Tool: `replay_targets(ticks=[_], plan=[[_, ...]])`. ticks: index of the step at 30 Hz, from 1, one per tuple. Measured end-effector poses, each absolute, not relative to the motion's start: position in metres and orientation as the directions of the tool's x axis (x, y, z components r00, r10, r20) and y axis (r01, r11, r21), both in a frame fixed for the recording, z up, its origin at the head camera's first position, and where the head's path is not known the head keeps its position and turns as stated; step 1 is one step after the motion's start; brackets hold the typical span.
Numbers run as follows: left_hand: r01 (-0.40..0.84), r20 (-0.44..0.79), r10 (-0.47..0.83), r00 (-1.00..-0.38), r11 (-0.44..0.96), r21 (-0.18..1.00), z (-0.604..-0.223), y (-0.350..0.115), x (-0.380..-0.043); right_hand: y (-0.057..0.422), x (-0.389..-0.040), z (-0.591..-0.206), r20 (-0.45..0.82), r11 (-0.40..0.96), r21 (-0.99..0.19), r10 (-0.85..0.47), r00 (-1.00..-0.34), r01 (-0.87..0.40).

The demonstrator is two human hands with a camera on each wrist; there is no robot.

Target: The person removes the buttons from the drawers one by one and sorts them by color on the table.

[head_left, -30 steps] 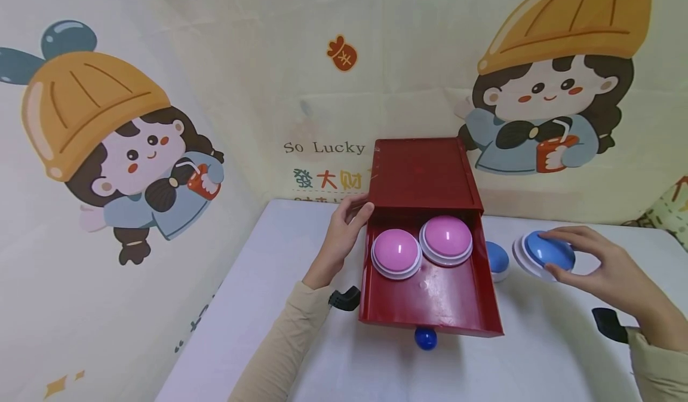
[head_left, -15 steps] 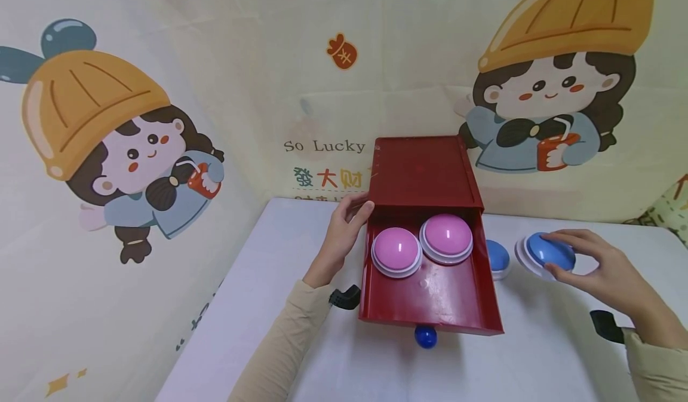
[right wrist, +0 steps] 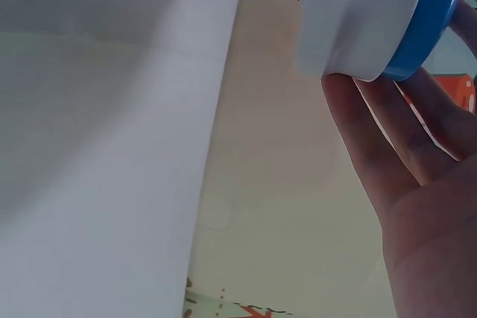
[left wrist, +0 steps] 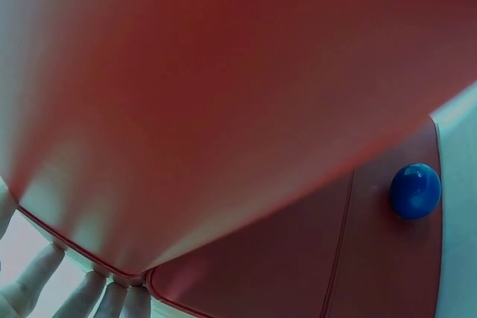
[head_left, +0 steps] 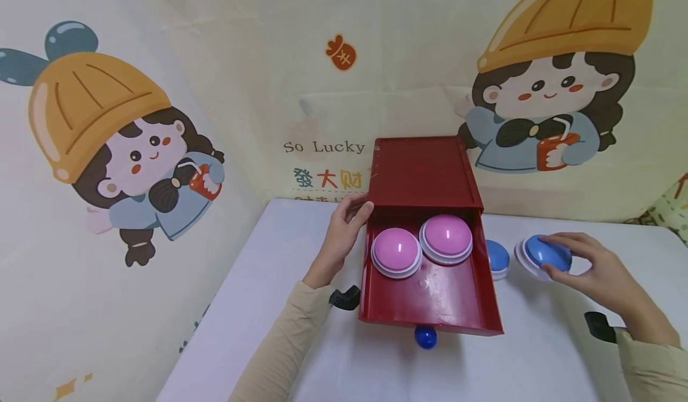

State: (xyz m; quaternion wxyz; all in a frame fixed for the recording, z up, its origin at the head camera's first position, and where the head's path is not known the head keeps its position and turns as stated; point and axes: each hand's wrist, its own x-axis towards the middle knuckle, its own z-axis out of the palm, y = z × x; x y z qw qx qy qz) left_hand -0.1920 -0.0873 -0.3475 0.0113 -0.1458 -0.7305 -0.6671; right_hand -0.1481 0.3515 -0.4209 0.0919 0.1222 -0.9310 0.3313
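Observation:
A red box (head_left: 424,172) with its drawer (head_left: 435,297) pulled out stands on the table. Two pink-domed push buttons (head_left: 396,249) with white bases sit in the drawer's rear part. My left hand (head_left: 338,235) holds the box at its left side, thumb near the front corner; its fingertips (left wrist: 93,284) touch the box edge in the left wrist view. To the right of the drawer, my right hand (head_left: 602,270) pinches a blue push button (head_left: 548,254) between thumb and fingers, its white base tilted leftward. Its blue dome is partly covered by the fingers.
Another blue push button (head_left: 497,258) sits close beside the drawer's right wall, partly hidden by it. A blue knob (head_left: 426,337) projects from the drawer front. Behind the white table (head_left: 258,282) rises a cartoon-printed cloth (head_left: 301,61).
My right wrist and forearm have shifted slightly leftward, while the blue push button stays in nearly the same place. My left hand and the box look unmoved.

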Motion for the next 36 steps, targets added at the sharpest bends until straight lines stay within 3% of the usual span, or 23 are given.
replay_targets(ticks=[36], plan=[[0.247,0.227,0.208,-0.951,0.074,0.966,-0.347,-0.088,-0.19,0.353,-0.164,-0.457,0.147,0.778,-0.59,-0.157,-0.977,-0.214]])
